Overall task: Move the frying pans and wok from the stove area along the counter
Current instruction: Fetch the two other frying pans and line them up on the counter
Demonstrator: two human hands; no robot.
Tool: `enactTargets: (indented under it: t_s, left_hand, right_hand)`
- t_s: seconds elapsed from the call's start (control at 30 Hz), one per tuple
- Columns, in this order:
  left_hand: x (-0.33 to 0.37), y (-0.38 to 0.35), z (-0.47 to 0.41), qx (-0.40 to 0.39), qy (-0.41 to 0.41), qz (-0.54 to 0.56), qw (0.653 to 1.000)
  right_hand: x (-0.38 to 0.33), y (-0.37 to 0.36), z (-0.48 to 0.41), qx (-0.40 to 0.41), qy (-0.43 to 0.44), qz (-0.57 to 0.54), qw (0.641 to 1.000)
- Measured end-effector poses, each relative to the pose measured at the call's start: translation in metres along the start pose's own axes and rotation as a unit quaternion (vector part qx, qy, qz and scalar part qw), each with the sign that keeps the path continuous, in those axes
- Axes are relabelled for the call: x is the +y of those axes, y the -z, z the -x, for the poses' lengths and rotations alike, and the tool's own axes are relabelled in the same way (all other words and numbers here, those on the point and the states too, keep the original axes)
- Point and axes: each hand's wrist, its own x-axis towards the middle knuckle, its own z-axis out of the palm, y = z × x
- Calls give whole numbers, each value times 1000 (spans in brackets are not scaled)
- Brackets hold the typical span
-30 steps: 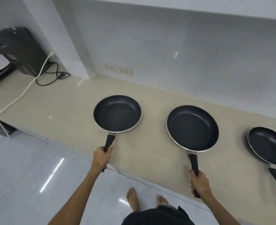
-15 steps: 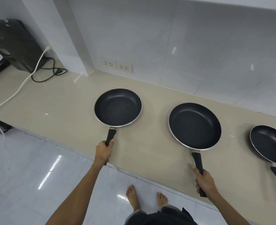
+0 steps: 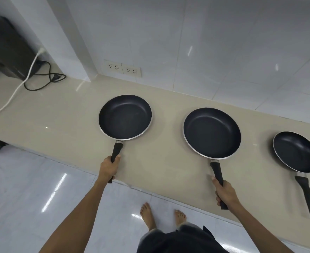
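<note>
Black nonstick pans sit in a row of three on the beige counter [image 3: 41, 121], all with handles pointing toward the person at the counter's edge. The left hand [image 3: 108, 168] is closed around the lower part of the handle of the left frying pan [image 3: 125, 116]; the fingers wrap it so the handle's end is mostly covered, with only a dark tip showing below the palm. The right hand [image 3: 226, 193] is clenched on the handle of the middle frying pan [image 3: 212, 133], and again the grip hides most of the handle's lower half. Whether these two pans rest on the counter or are lifted just off it is hard to judge from above.

The third frying pan [image 3: 297, 152] lies to the right, well apart from both hands, its full handle visible down to the hanging hole.

Far left on the counter stands a dark appliance [image 3: 6, 50], cut off by the frame edge, so what it is stays unclear. A white cable [image 3: 13, 92] and a black cord [image 3: 46, 79] trail from beside it. Two wall sockets [image 3: 122, 68] sit low on the white tiled wall behind the left pan. No stove or wok can be made out in this view. Below, bare feet [image 3: 147, 214] stand on the glossy floor, partly hidden by dark clothing.
</note>
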Motion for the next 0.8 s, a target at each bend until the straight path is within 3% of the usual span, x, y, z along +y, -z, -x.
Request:
enactTargets:
  t_s: [0.8]
  left_hand:
    - [-2,1,9,-9,12,-21,1000]
  right_hand:
    - [-8,8,5,-33,-6,-11,999]
